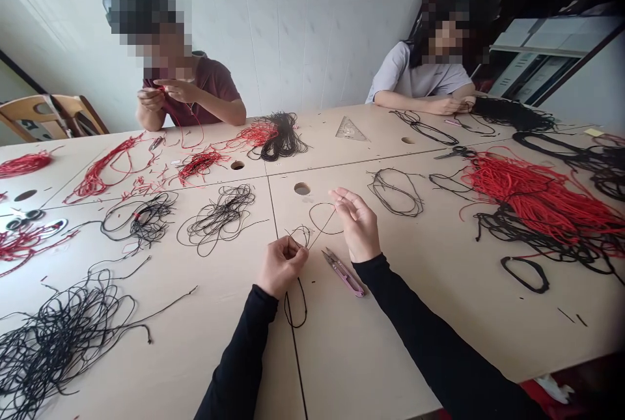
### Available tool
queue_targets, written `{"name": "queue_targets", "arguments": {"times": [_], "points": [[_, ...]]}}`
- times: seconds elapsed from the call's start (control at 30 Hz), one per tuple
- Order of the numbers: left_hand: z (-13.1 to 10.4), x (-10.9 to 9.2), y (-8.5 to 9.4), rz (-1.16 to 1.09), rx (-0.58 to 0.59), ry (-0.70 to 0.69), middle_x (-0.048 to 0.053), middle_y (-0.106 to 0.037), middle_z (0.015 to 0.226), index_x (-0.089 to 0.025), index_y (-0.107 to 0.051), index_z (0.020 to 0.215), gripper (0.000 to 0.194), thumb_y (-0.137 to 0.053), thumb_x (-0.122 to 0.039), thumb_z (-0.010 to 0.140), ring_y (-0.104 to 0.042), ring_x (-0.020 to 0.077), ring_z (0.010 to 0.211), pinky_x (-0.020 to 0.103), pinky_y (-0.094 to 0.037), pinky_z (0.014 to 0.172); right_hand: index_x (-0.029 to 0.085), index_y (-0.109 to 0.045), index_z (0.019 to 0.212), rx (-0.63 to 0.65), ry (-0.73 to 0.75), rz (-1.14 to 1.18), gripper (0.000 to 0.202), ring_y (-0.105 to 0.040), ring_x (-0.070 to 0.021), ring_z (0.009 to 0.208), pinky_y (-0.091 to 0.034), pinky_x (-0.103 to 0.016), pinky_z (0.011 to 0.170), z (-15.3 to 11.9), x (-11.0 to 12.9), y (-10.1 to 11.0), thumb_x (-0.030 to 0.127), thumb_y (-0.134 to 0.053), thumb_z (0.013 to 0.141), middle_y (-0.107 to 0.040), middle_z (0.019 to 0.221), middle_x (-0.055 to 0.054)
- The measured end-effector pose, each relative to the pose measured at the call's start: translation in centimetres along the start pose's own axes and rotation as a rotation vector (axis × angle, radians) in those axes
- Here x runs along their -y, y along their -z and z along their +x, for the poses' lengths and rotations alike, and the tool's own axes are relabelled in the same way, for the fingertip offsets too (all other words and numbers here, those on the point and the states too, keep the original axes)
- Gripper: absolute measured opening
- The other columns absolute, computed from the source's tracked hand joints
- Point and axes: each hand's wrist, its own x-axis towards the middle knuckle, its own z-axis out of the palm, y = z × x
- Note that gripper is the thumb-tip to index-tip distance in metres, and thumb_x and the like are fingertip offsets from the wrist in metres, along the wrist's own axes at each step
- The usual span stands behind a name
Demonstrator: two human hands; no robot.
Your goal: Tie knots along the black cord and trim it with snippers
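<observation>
Dark cord [321, 230] taut between left hand [280, 267] and right hand [361, 230], fingers [301, 255] pinched.

A thin, dark cord [321, 231] is stretching in a straight, slanting line between the two hands, its middle hanging free. Small loops [308, 236] of it are bunching just above the left hand [288, 260], and a wider, rounder loop [326, 204] is curving behind the line, near the right hand [355, 221]. Below the left hand, a narrow, long loop [306, 306] is showing dark against the pale counter [336, 348]. The fingers are hiding where the strands are joining.
</observation>
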Motion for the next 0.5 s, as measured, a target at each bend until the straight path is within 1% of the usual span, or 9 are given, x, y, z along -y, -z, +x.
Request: {"name": "queue_targets", "arguments": {"times": [0.07,0.1,0.2,0.23,0.27,0.3,0.4,0.43,0.5], "points": [[0.0,-0.1,-0.1,0.01,0.074,-0.005,-0.006,-0.047,0.042,-0.017,-0.047,0.06,0.027,-0.066,-0.032,0.071,-0.036,0.0039,0.03,0.016,-0.025,0.031,0.019,-0.05,0.128,0.078,0.122,-0.071,0.043,-0.043,-0.0228,0.13,-0.033,-0.043,0.109,-0.5,1.0,-0.1,0.034,-0.053,0.087,-0.05,0.137,-0.012],[0.0,-0.1,-0.1,0.005,0.107,-0.01,-0.006,-0.047,0.042,-0.017,-0.048,0.061,0.026,-0.066,-0.032,0.071,-0.037,0.004,0.03,0.016,-0.025,0.031,0.021,-0.047,0.132,0.179,0.172,-0.1,0.045,-0.039,-0.0219,0.133,-0.031,-0.042,0.111,-0.8,1.5,-0.3,0.035,-0.05,0.089,-0.046,0.14,-0.01],[0.0,0.1,0.0,-0.025,0.163,-0.007,-0.005,-0.049,0.042,-0.016,-0.049,0.063,0.029,-0.066,-0.037,0.073,-0.037,0.0049,0.029,0.017,-0.027,0.029,0.023,-0.046,0.134,0.654,0.138,-0.168,0.043,-0.052,-0.0205,0.121,-0.043,-0.039,0.101,-1.5,2.7,-0.6,0.033,-0.043,0.092,-0.059,0.127,-0.009],[0.1,0.2,0.0,-0.051,0.157,0.002,-0.005,-0.05,0.043,-0.016,-0.05,0.063,0.03,-0.066,-0.039,0.073,-0.038,0.0056,0.029,0.018,-0.029,0.028,0.023,-0.043,0.136,0.714,0.111,-0.206,0.045,-0.057,-0.0204,0.114,-0.048,-0.038,0.094,-1.5,2.7,-0.6,0.033,-0.043,0.092,-0.063,0.12,-0.009],[0.2,0.2,0.0,-0.091,0.137,0.013,-0.004,-0.051,0.044,-0.016,-0.049,0.063,0.032,-0.067,-0.041,0.072,-0.04,0.0066,0.029,0.019,-0.031,0.028,0.023,-0.04,0.138,0.685,0.1,-0.258,0.047,-0.061,-0.0205,0.107,-0.051,-0.036,0.087,-1.5,2.6,-0.5,0.032,-0.043,0.092,-0.066,0.113,-0.009],[0.2,0.3,0.1,-0.143,0.105,0.025,-0.003,-0.053,0.046,-0.016,-0.049,0.063,0.033,-0.068,-0.043,0.071,-0.042,0.0077,0.031,0.02,-0.034,0.028,0.022,-0.038,0.139,0.586,0.104,-0.322,0.049,-0.063,-0.0208,0.102,-0.052,-0.035,0.081,-1.3,2.3,-0.3,0.032,-0.043,0.091,-0.068,0.108,-0.009],[0.4,0.4,0.1,-0.314,-0.032,0.055,-0.001,-0.057,0.055,-0.016,-0.051,0.064,0.036,-0.073,-0.044,0.066,-0.05,0.0104,0.039,0.024,-0.044,0.032,0.017,-0.051,0.123,0.207,0.128,-0.505,0.04,-0.063,-0.0216,0.089,-0.05,-0.033,0.071,-0.5,1.2,0.2,0.035,-0.045,0.089,-0.069,0.096,-0.01],[0.5,0.4,0.2,-0.359,-0.073,0.06,-0.001,-0.057,0.056,-0.016,-0.051,0.065,0.036,-0.074,-0.043,0.065,-0.051,0.0106,0.041,0.025,-0.046,0.033,0.016,-0.057,0.111,0.157,0.114,-0.547,0.034,-0.063,-0.0206,0.08,-0.049,-0.031,0.068,-0.3,0.9,0.4,0.038,-0.047,0.088,-0.068,0.088,-0.009],[0.5,0.3,0.2,-0.426,-0.131,0.066,-0.001,-0.057,0.057,-0.015,-0.052,0.066,0.035,-0.076,-0.042,0.063,-0.052,0.0105,0.043,0.026,-0.049,0.036,0.016,-0.06,0.084,0.234,0.038,-0.59,0.029,-0.058,-0.0171,0.064,-0.045,-0.028,0.06,-0.2,0.6,0.5,0.043,-0.049,0.086,-0.064,0.07,-0.005]]}}
